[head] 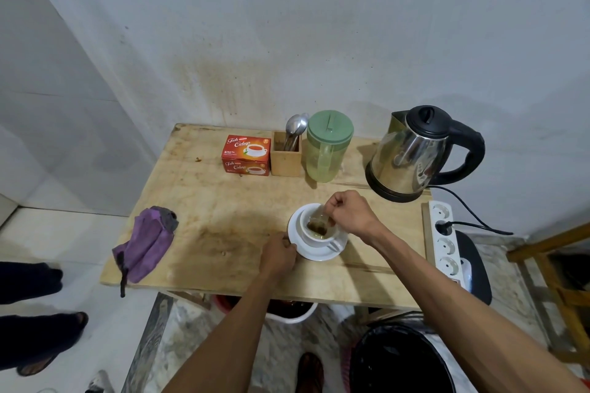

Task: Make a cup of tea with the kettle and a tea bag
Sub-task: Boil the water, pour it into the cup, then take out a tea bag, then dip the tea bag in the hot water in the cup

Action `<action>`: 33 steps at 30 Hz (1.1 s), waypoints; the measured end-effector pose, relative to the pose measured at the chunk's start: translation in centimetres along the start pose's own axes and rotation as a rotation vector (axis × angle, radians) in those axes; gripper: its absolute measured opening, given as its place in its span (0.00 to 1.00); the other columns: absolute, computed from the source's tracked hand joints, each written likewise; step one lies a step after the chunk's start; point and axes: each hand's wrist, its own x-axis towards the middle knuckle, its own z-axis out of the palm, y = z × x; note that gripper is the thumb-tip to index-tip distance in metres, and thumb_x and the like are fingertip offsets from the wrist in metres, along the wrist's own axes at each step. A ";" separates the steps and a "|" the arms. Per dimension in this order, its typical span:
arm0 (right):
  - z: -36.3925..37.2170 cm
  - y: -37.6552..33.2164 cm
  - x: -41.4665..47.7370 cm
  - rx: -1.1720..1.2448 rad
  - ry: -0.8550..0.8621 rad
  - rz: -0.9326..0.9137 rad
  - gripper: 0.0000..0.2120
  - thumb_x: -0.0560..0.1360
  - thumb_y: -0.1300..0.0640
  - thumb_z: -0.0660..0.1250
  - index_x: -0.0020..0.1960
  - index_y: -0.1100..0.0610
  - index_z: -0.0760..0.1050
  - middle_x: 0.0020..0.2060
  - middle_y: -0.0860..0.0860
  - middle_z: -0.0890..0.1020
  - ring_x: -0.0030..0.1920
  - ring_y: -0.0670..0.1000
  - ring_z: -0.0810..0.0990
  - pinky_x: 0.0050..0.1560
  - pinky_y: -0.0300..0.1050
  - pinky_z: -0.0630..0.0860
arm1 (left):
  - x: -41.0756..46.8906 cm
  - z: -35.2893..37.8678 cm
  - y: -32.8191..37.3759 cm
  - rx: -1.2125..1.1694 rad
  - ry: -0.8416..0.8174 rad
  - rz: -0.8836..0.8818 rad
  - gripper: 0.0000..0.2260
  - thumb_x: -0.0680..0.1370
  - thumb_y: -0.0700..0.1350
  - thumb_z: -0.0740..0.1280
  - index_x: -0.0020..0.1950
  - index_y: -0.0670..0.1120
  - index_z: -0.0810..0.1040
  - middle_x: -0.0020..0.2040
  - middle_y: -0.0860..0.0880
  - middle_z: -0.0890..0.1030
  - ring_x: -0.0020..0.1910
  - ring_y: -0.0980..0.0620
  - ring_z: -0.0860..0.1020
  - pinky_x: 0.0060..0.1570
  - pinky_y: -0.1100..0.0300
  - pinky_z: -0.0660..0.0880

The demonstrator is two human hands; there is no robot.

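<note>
Head view: a purple cloth (145, 242) is seen at the table's (223, 201) left edge. The saucer (295, 238) rim is pinched by the left hand (279, 254). A tea bag (317, 224) is held in the cup (319, 234) by the right hand's (349, 214) clenched fingers. The kettle (415, 153) is set behind, right.

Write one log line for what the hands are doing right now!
step: steeping | right hand: holds tea bag in cup | left hand: grips saucer | kettle: on base, untouched
</note>
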 end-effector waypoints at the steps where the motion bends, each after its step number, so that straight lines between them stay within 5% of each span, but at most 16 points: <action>1: 0.1 0.2 0.0 -0.017 -0.008 0.016 0.12 0.73 0.64 0.64 0.34 0.53 0.79 0.30 0.49 0.82 0.30 0.46 0.78 0.32 0.41 0.73 | 0.1 0.0 -0.1 0.001 0.000 -0.004 0.15 0.75 0.44 0.65 0.61 0.45 0.77 0.50 0.42 0.84 0.48 0.40 0.83 0.48 0.43 0.81; 6: 0.8 1.2 -0.2 -0.067 -0.057 0.062 0.12 0.69 0.63 0.61 0.32 0.52 0.79 0.34 0.50 0.84 0.43 0.54 0.84 0.49 0.50 0.82 | 0.1 0.0 -0.1 0.009 0.005 -0.014 0.16 0.74 0.45 0.65 0.61 0.45 0.77 0.50 0.43 0.84 0.48 0.41 0.83 0.49 0.42 0.81; 15: 0.3 0.0 0.1 -0.006 -0.016 0.003 0.12 0.72 0.65 0.63 0.34 0.54 0.80 0.30 0.47 0.82 0.33 0.46 0.79 0.29 0.37 0.71 | -0.2 -0.1 0.2 0.004 0.000 -0.031 0.15 0.75 0.45 0.65 0.62 0.46 0.76 0.51 0.43 0.84 0.48 0.41 0.83 0.50 0.42 0.81; 20: 1.1 1.1 -0.2 -0.064 -0.082 0.057 0.10 0.67 0.63 0.62 0.33 0.57 0.80 0.39 0.54 0.86 0.45 0.56 0.84 0.50 0.53 0.83 | 0.1 -0.1 -0.1 0.003 -0.009 -0.011 0.19 0.71 0.46 0.63 0.61 0.44 0.77 0.48 0.43 0.85 0.45 0.42 0.83 0.46 0.43 0.82; 24: 0.6 0.5 -0.1 -0.040 -0.052 0.023 0.14 0.73 0.66 0.63 0.33 0.54 0.79 0.33 0.47 0.82 0.34 0.43 0.79 0.28 0.33 0.73 | 0.1 0.0 -0.2 -0.006 -0.002 0.005 0.23 0.68 0.49 0.62 0.61 0.44 0.77 0.48 0.43 0.85 0.45 0.42 0.83 0.47 0.42 0.81; 27: 0.0 0.4 0.1 -0.003 -0.026 -0.009 0.13 0.75 0.66 0.65 0.35 0.55 0.79 0.29 0.48 0.80 0.22 0.39 0.75 0.20 0.29 0.65 | -0.4 -0.2 0.3 -0.014 -0.005 0.010 0.19 0.70 0.47 0.63 0.60 0.45 0.77 0.47 0.42 0.85 0.41 0.43 0.84 0.44 0.44 0.82; 33: 0.6 1.6 -0.1 -0.109 -0.087 0.046 0.13 0.70 0.65 0.62 0.31 0.53 0.79 0.31 0.48 0.83 0.44 0.55 0.85 0.50 0.51 0.82 | -0.8 -0.3 0.8 -0.018 -0.003 0.019 0.16 0.73 0.43 0.63 0.60 0.44 0.78 0.46 0.43 0.85 0.40 0.43 0.84 0.42 0.46 0.82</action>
